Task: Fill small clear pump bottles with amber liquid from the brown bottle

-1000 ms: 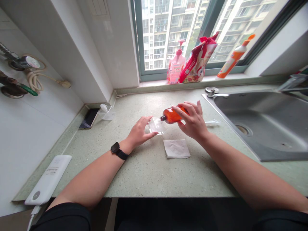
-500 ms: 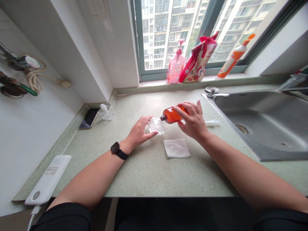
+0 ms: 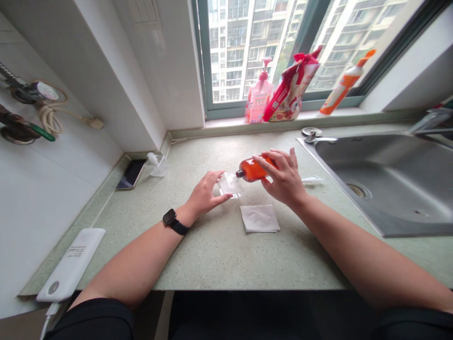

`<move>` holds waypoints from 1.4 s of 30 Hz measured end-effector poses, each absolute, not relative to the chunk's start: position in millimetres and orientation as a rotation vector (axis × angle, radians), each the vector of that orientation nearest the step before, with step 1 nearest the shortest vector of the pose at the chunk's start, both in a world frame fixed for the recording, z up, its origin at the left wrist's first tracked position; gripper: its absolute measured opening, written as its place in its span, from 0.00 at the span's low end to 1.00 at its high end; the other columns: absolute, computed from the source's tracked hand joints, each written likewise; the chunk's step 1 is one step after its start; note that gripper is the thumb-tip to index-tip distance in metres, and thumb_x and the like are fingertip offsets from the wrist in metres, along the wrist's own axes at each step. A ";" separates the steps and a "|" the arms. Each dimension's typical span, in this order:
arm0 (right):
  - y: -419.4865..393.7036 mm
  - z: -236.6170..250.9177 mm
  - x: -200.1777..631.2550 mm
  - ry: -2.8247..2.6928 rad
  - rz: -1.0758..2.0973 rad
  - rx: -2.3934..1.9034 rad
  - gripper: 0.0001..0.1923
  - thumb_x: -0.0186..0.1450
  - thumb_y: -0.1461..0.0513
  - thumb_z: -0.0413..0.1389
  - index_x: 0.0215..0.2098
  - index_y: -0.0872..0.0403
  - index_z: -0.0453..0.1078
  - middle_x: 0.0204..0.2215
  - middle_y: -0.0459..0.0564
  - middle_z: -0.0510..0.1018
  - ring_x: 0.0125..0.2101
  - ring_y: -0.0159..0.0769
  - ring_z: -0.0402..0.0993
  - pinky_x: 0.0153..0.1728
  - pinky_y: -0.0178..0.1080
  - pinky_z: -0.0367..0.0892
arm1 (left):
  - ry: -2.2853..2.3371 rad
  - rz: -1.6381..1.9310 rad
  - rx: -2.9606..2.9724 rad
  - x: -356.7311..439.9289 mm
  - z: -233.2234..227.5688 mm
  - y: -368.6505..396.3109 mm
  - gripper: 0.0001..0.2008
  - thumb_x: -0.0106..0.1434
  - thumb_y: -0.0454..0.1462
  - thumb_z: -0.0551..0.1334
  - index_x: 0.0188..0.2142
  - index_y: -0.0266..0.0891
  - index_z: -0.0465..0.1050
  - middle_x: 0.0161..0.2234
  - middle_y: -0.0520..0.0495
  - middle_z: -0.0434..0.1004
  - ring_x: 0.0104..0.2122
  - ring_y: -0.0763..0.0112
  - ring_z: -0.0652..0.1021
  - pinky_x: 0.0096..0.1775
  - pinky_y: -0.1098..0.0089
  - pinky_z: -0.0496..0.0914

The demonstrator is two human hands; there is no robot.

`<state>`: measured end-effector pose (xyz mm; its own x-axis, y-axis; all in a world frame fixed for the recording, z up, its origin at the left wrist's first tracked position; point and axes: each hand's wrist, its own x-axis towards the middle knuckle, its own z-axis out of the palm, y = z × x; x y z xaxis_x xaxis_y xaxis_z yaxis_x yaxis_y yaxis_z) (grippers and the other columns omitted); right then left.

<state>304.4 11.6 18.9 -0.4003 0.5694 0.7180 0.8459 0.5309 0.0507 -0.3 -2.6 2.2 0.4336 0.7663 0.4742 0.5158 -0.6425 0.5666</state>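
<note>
My right hand is closed around an amber bottle, which tilts almost onto its side with its dark uncapped neck pointing left. Just under that neck is a clear plastic container, gripped at its left side between the thumb and fingers of my left hand. Whether liquid is flowing between them is too fine to tell. On the counter in front of the container lies a folded white paper towel. A small clear item lies behind my right wrist, its kind unclear.
To the right is a steel sink. At the back left lie a phone and a clear container with a white pump top. A power bank rests front left. A pink pump bottle, a red bag and an orange-white bottle line the sill.
Both hands, the amber bottle and the clear container keep nearly the same positions. No clear movement shows.
</note>
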 end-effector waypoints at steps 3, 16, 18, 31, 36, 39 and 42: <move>11.3 19.2 304.2 -2.121 -0.548 -1.147 0.56 0.64 0.69 0.63 0.79 0.28 0.43 0.63 0.52 0.71 0.64 0.59 0.68 0.71 0.78 0.49 | 1.095 1.042 2.355 -0.4 1.7 -2.4 0.35 0.69 0.53 0.71 0.69 0.46 0.64 0.57 0.39 0.75 0.53 0.53 0.80 0.55 0.49 0.78; 11.1 19.0 303.8 -2.111 -0.557 -1.144 0.58 0.64 0.69 0.63 0.80 0.26 0.39 0.64 0.51 0.70 0.65 0.58 0.68 0.73 0.75 0.48 | 1.085 1.053 2.368 -0.3 1.5 -2.0 0.35 0.69 0.53 0.71 0.69 0.46 0.64 0.57 0.39 0.75 0.52 0.54 0.81 0.55 0.50 0.78; 11.2 19.0 304.0 -2.111 -0.563 -1.139 0.58 0.64 0.69 0.63 0.80 0.27 0.40 0.64 0.51 0.70 0.64 0.57 0.68 0.72 0.75 0.49 | 1.083 1.050 2.364 -0.3 1.8 -2.2 0.35 0.69 0.53 0.71 0.69 0.46 0.64 0.57 0.39 0.75 0.52 0.54 0.81 0.55 0.50 0.78; 10.4 20.2 302.8 -2.115 -0.561 -1.157 0.57 0.63 0.69 0.63 0.79 0.27 0.42 0.62 0.52 0.71 0.65 0.59 0.68 0.72 0.77 0.48 | 1.092 1.048 2.361 -0.4 1.5 -2.4 0.35 0.69 0.53 0.71 0.69 0.47 0.64 0.57 0.39 0.75 0.52 0.53 0.81 0.55 0.49 0.78; 10.8 19.9 303.1 -2.114 -0.534 -1.167 0.58 0.63 0.69 0.63 0.79 0.27 0.41 0.64 0.51 0.71 0.65 0.59 0.67 0.72 0.77 0.47 | 1.087 1.046 2.354 -0.3 1.9 -2.2 0.35 0.69 0.53 0.71 0.69 0.47 0.64 0.57 0.39 0.75 0.52 0.53 0.80 0.55 0.49 0.78; 11.0 19.5 303.7 -2.122 -0.522 -1.173 0.59 0.62 0.69 0.63 0.79 0.26 0.40 0.65 0.50 0.70 0.65 0.60 0.66 0.72 0.77 0.46 | 1.092 1.040 2.351 -0.3 2.1 -2.4 0.35 0.68 0.53 0.71 0.69 0.47 0.64 0.57 0.39 0.75 0.52 0.53 0.81 0.55 0.49 0.78; 10.8 19.4 303.8 -2.121 -0.536 -1.163 0.58 0.63 0.69 0.63 0.79 0.27 0.41 0.65 0.50 0.70 0.65 0.59 0.66 0.73 0.76 0.46 | 1.100 1.032 2.352 -0.3 2.5 -2.8 0.35 0.69 0.53 0.71 0.69 0.47 0.64 0.57 0.39 0.75 0.52 0.53 0.80 0.55 0.49 0.78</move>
